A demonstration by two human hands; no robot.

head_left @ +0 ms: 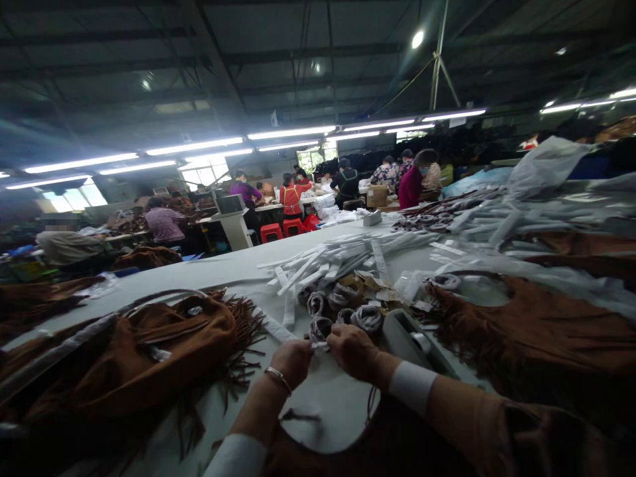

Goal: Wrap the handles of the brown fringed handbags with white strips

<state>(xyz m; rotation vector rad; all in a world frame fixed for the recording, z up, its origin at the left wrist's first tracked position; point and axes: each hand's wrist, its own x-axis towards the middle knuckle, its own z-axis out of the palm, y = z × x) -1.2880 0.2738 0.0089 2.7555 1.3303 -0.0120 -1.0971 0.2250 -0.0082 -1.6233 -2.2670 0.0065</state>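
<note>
My left hand point(292, 362), with a bracelet at its wrist, is closed in a pinch low in the middle of the view. Close beside it, my right hand point(352, 347) is closed too, fingertips pressed together. Between them shows a bit of a small pale strip point(320, 344), mostly hidden by the fingers. Just beyond my fingers lie several rolled grey-brown coils point(366, 318), bound in pale wrapping. A grey plastic dispenser-like tool point(415, 341) rests right of my right hand. Brown fringed suede bags point(163, 344) lie at left, and another fringed bag point(541, 324) lies at right.
Loose white strips point(332, 258) are heaped behind the coils, with torn brown paper pieces point(370, 291) among them. Clear plastic point(549, 165) and more strips cover the right of the white table point(218, 268). Farther off, several people work at tables near red stools point(292, 227).
</note>
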